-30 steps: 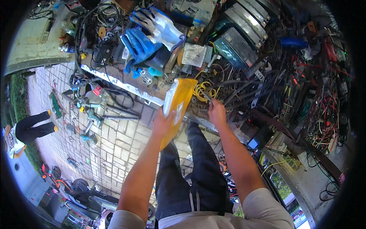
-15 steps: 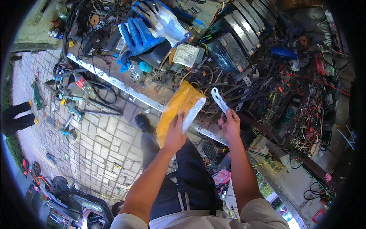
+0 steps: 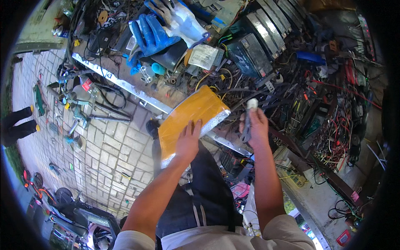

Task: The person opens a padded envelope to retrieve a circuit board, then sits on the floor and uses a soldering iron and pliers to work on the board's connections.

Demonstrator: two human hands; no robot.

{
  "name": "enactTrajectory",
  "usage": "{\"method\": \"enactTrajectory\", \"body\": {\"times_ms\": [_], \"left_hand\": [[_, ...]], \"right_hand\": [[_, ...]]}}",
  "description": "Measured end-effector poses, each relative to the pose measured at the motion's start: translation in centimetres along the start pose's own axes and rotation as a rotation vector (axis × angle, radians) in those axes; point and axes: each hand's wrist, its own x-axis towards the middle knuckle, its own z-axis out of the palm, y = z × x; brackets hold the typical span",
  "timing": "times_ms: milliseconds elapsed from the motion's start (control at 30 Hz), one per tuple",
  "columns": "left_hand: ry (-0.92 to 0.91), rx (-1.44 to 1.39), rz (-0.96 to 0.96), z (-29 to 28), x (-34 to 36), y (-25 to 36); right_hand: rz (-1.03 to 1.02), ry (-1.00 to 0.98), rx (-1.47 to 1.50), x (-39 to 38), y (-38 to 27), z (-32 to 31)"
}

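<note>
Brick paving (image 3: 110, 156) meets a crowded, white-edged desk (image 3: 114, 82) where I stand with both hands occupied. My left grip (image 3: 188, 141) is clamped on a yellow padded mailer (image 3: 189, 109), fingers laid across its upper face, thumb hidden from view. My right grip (image 3: 259, 125) is closed around a slim grey tool (image 3: 246, 130) with a pale end, too blurred to name more closely.

The mailer slants over my trousers and the desk's near edge, just left of the tool and apart from it. Picking up is done: both things are in my hands. Silvery bubble lining shows along the mailer's lower right side; whether that side is open I cannot tell. Its yellow face shows no clear cut, and no contents are in sight, so any emptying appears still undone.

Beyond my hands lie a blue work glove (image 3: 156, 39), a white-and-blue glove (image 3: 186, 26) and a printed sheet (image 3: 203, 57). Farther right, boxy batteries (image 3: 253, 56) stand beside tangled red and black wires (image 3: 338, 137). At far left, a bystander's dark-trousered legs (image 3: 18, 119) are visible.
</note>
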Motion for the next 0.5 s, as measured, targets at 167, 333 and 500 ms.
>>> {"method": "enactTrajectory", "body": {"times_ms": [167,333,500], "left_hand": [[0.031,0.055,0.041,0.6,-0.4,0.0],[0.062,0.129,0.058,1.5,-0.5,0.2],[0.118,0.156,0.051,3.1,-1.0,0.6]], "right_hand": [[0.089,-0.207,-0.006,-1.6,4.4,1.3],[-0.026,-0.275,-0.312,-4.5,5.7,-0.2],[0.091,-0.212,-0.348,-6.0,7.4,0.3]]}}
